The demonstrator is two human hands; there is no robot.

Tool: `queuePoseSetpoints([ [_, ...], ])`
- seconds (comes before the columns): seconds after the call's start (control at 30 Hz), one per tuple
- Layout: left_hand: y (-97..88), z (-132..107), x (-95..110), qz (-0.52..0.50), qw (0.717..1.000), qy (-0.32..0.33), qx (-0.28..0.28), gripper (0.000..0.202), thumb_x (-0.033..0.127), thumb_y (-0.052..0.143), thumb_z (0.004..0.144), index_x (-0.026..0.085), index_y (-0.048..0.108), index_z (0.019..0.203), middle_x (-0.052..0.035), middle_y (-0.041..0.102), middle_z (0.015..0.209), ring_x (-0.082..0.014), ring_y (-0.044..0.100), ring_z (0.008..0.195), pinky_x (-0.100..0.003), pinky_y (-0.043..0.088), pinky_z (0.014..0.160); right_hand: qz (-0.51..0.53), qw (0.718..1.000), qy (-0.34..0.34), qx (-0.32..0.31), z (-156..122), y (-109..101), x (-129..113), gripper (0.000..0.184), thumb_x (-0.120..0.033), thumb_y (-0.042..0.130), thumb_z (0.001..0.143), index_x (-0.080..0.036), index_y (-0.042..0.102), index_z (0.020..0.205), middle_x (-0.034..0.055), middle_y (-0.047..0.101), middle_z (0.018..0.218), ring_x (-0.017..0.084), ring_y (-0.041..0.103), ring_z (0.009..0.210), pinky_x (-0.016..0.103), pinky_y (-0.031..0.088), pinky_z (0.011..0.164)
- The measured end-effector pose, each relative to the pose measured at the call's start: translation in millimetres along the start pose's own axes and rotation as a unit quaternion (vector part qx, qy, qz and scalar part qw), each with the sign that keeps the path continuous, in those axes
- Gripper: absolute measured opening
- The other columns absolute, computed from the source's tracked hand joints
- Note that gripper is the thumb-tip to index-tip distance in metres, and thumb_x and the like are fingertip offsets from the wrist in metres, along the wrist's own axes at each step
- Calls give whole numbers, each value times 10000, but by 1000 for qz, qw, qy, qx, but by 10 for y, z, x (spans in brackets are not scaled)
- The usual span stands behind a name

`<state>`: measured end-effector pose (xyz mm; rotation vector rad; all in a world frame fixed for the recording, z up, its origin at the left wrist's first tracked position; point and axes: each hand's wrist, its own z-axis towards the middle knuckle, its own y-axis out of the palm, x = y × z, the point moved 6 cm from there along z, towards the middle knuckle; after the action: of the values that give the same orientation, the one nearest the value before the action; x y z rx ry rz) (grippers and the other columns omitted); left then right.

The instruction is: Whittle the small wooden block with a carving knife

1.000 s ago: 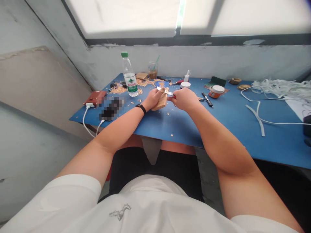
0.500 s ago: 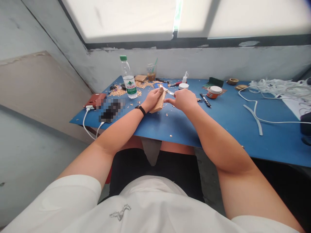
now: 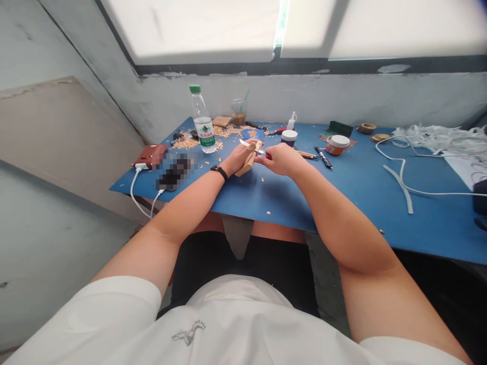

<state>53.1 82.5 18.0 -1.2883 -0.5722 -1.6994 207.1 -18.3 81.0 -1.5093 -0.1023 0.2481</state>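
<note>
A small wooden block (image 3: 249,163) is gripped in my left hand (image 3: 238,158), tilted above the blue table with its far end pointing away from me. My right hand (image 3: 284,159) is closed around the red handle of a carving knife (image 3: 249,146). The knife's bright blade crosses the far end of the block, close to my left thumb. Fingers of my right hand reach toward the block's right side. Most of the knife handle is hidden in my palm.
Wood shavings (image 3: 186,141) lie at the back left around a water bottle (image 3: 205,133). A phone (image 3: 175,173) and brown case (image 3: 150,156) sit left. Jars (image 3: 289,137), a pen (image 3: 323,158) and a white cable (image 3: 429,191) are to the right.
The knife has turned in my right hand, its blade now lying flatter and reaching further left across the block. My right hand has shifted slightly down; my left keeps its hold.
</note>
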Motion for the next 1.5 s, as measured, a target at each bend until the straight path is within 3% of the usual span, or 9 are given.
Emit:
queuePoseSetpoints([
  [0.2,-9,-9,-59,-2,1000,-3,-1,866,1084,811,991,227,769,1108,-37,761,911,-224,759,886,-362,638,862,3,1000,26,-13,-2,-1,-9,670,-716,596,1310,-165,969,1229,179,932,1103,298,769,945,370,431,783],
  [0.37,12,16,-90,-5,999,-41,16,750,997,776,1072,249,720,1074,-24,760,883,-214,735,829,-340,596,788,12,1000,24,-11,28,34,25,681,-734,602,1294,-175,982,1204,180,938,1093,309,778,930,379,452,780],
  [0.53,-10,3,23,35,999,-5,26,660,885,768,1126,256,668,954,-17,732,845,-198,654,782,-348,553,775,22,1000,9,3,37,30,51,704,-787,641,1268,-183,989,1171,158,919,1012,308,778,898,382,453,790],
  [0.77,-18,12,5,31,999,10,43,729,974,795,1077,265,653,985,-2,685,825,-196,638,784,-361,552,806,-13,1000,-5,8,71,36,56,598,-695,726,1258,-160,990,1216,167,934,1048,306,786,938,378,429,789],
  [1.0,-38,9,-25,24,998,-7,56,815,1052,802,1026,268,602,925,18,617,750,-167,558,710,-342,469,710,-4,998,44,34,90,27,77,746,-829,723,1221,-151,1010,1339,223,964,1190,368,858,1075,389,509,827],
  [1.2,-66,44,-48,39,997,-17,61,693,867,790,1127,242,657,859,-16,663,760,-191,594,773,-360,509,780,-27,997,75,7,45,33,36,913,-921,556,1260,-132,996,1392,288,950,1352,427,876,1237,408,574,876],
  [1.37,-40,21,-110,-23,996,-78,48,600,775,774,1167,237,697,912,-22,699,799,-199,646,767,-367,547,823,-21,1000,9,10,31,50,-44,740,-750,528,1332,-160,967,1416,271,950,1347,424,875,1247,416,592,954],
  [1.5,-11,-6,-97,-72,991,-103,43,386,578,788,1176,239,717,1005,-11,707,868,-201,699,819,-357,584,870,-25,999,-26,18,35,60,-84,644,-602,502,1360,-127,902,1528,282,943,1381,427,870,1248,423,557,938],
])
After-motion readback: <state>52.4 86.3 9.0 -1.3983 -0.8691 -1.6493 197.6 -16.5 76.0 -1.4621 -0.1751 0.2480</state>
